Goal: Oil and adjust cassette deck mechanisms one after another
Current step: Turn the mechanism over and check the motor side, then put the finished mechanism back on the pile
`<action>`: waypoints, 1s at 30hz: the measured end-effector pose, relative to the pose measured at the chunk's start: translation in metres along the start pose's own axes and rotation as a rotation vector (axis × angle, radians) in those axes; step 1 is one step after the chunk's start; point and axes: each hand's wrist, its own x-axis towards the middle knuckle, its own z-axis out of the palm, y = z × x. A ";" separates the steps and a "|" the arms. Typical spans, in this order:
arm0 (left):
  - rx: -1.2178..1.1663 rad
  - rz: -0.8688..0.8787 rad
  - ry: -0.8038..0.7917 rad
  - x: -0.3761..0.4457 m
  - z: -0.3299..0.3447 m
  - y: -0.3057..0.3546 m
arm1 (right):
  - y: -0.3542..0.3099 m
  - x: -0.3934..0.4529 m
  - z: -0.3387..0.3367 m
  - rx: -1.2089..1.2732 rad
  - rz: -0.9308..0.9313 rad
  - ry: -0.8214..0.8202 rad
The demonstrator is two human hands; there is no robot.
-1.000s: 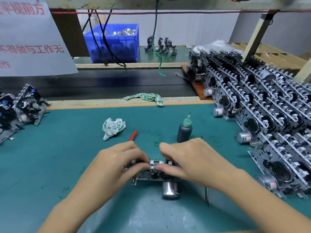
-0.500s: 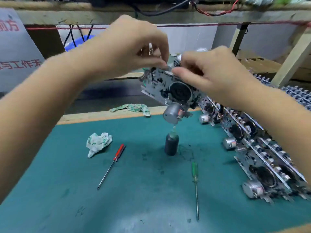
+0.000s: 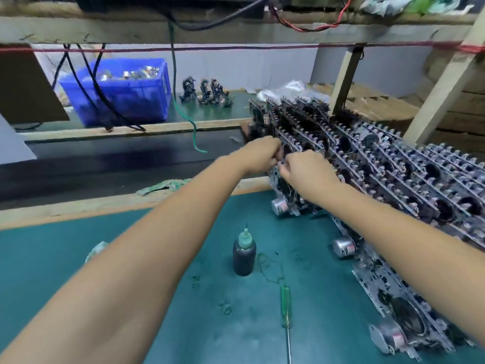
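Observation:
A cassette deck mechanism (image 3: 284,195) with a silver motor at its lower left stands on edge at the near-left end of a large stack of mechanisms (image 3: 393,164) on the right. Both arms reach forward to it. My left hand (image 3: 258,155) grips its top edge from the left. My right hand (image 3: 307,168) grips the same top edge from the right, fingers curled over it. The hands nearly touch. A dark oil bottle (image 3: 244,254) with a green nozzle stands on the green mat (image 3: 52,258) below them.
A green-handled screwdriver (image 3: 286,311) lies on the mat near the front. A crumpled cloth (image 3: 95,250) shows beside my left forearm. A blue bin (image 3: 126,93) of parts and three small mechanisms (image 3: 207,91) sit at the back, beyond a dark conveyor belt (image 3: 105,164).
Both hands lifted the mechanism off the mat, raised it in the air, then carried it forward and right down against the end of the stack. The head turned right.

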 end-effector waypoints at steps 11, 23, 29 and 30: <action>-0.157 -0.055 0.217 0.004 0.044 0.014 | 0.011 -0.004 0.010 -0.234 0.019 -0.032; -0.111 -0.086 0.446 -0.171 -0.022 0.012 | -0.103 -0.053 -0.089 -0.040 -0.296 0.023; -0.025 -0.404 0.226 -0.323 -0.058 -0.022 | -0.224 -0.081 -0.071 0.080 -0.652 -0.017; 0.047 -0.494 0.170 -0.341 -0.062 -0.030 | -0.247 -0.082 -0.063 0.092 -0.699 -0.022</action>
